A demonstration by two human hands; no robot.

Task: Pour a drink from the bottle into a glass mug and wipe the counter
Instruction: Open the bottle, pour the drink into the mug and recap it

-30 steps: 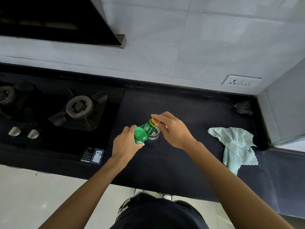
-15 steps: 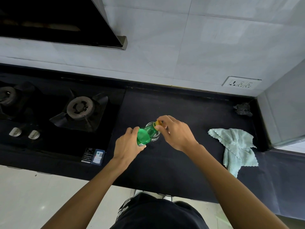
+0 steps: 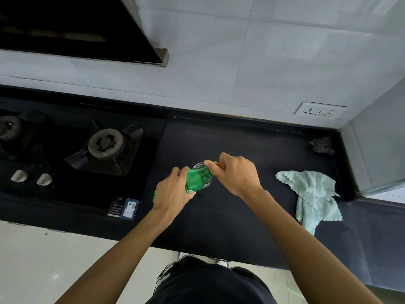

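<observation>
A black gas hob point(image 3: 72, 154) fills the left end, sunk level with the dark worktop. Its right burner point(image 3: 106, 143) sits near the hob's right edge under a four-armed pan support; a second burner point(image 3: 9, 127) is cut off by the left edge of the view. Two pale knobs point(image 3: 31, 177) lie side by side toward the hob's front left. A label sticker point(image 3: 123, 207) sits at the hob's front right corner. A dark hood point(image 3: 65, 29) hangs above the hob. A white socket point(image 3: 320, 111) is set in the tiled wall point(image 3: 252, 58) toward the right. A dark scrubber point(image 3: 322, 145) lies in the back right corner.
</observation>
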